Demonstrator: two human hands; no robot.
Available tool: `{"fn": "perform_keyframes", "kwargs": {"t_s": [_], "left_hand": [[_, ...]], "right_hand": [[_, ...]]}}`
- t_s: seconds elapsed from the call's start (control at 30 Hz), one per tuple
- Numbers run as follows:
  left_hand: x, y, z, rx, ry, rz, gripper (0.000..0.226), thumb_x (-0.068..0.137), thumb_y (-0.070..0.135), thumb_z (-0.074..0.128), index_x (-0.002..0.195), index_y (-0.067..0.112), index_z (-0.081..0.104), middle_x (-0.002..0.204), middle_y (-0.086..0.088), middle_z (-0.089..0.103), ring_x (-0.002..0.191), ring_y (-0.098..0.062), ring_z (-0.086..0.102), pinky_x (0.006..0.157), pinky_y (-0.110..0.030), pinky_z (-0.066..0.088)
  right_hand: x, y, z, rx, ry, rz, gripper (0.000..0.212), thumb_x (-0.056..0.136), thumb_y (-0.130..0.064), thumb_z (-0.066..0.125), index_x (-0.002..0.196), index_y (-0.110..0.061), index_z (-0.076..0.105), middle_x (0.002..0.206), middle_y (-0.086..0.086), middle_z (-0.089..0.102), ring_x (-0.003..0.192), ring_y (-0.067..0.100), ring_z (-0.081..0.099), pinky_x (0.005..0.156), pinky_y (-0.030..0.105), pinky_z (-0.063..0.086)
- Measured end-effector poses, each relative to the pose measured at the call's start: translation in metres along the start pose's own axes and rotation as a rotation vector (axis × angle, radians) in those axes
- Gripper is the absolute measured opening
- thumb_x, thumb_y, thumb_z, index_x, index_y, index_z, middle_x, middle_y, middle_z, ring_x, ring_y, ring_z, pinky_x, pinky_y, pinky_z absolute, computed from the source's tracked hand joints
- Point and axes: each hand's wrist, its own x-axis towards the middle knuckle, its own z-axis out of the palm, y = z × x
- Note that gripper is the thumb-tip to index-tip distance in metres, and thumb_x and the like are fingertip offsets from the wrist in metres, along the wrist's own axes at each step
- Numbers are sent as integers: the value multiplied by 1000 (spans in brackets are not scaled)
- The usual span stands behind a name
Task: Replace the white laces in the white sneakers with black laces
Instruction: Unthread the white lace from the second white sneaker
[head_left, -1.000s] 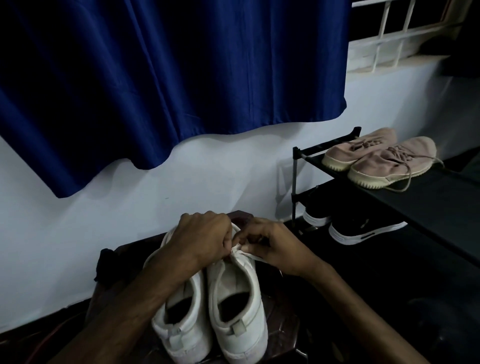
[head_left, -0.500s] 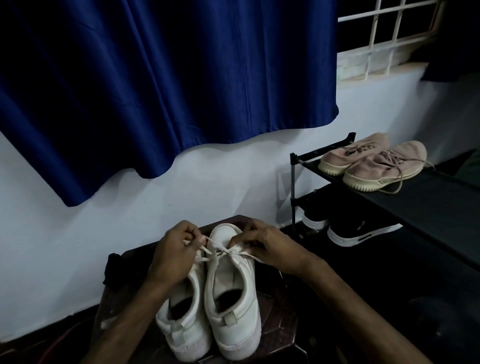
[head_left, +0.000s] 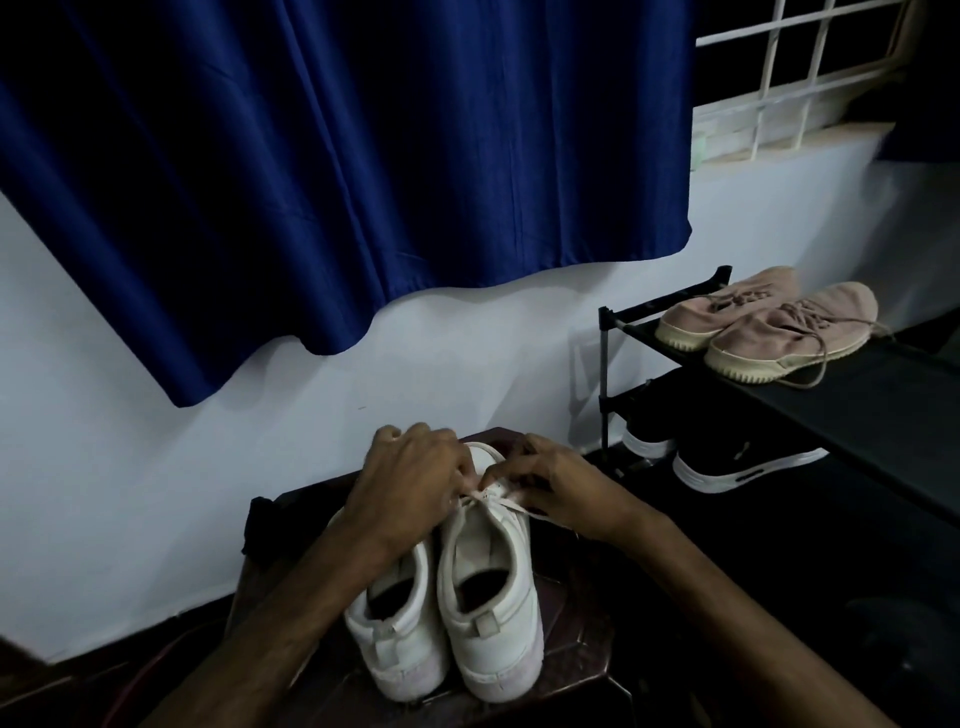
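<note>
**White lace being worked loose on the right-hand sneaker**

A dark stool (head_left: 571, 613) carries the white sneakers (head_left: 467, 597) side by side, heels at its near edge. Left hand (head_left: 410, 488) and right hand (head_left: 566, 493) each pinch the white lace (head_left: 511, 501) near the toe. No black laces are identifiable. Likely risk: uneven pulling tightens the lace, dragging the shoe toward the edge.
</note>
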Motion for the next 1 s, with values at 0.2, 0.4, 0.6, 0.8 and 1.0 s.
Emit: {"fn": "perform_keyframes", "kwargs": {"t_s": [0.2, 0.4, 0.6, 0.8, 1.0], "left_hand": [[-16, -50, 0, -474, 184, -525, 7, 93, 24, 61, 87, 28, 63, 101, 6, 64, 97, -20, 61, 80, -31, 44], [-19, -27, 1, -419, 113, -150, 25, 95, 22, 57, 117, 32, 61, 117, 21, 58, 103, -6, 52, 88, -31, 44], [1, 1, -1, -200, -189, -30, 16, 85, 36, 65, 100, 36, 69, 107, 14, 67, 101, -9, 61, 88, -30, 46], [2, 1, 4, 275, 2, 217, 22, 60, 23, 82, 70, 27, 63, 74, 8, 63, 74, -14, 60, 60, -30, 38], [-8, -61, -17, 233, 201, -207, 26, 76, 4, 64, 92, 24, 61, 92, 4, 59, 86, -20, 58, 69, -34, 39]], "right_hand": [[1, 0, 1, 11, -31, 63, 29, 87, -22, 70, 112, -35, 70, 92, -24, 43, 85, -4, 51, 80, 20, 46], [2, 2, 2, 9, -29, 65, 26, 89, -25, 68, 113, -35, 70, 90, -23, 44, 86, -2, 51, 78, 16, 43], [1, 1, 3, 6, -5, 38, 30, 86, -23, 71, 116, -26, 70, 100, -37, 45, 89, -4, 51, 79, 16, 42], [2, 0, 1, -10, -21, 51, 30, 86, -23, 69, 116, -31, 69, 96, -22, 47, 87, -3, 51, 81, 19, 44], [2, -6, -4, -13, -16, -5, 26, 87, -16, 69, 111, -26, 72, 107, -52, 37, 89, -18, 47, 77, 7, 35]]}}
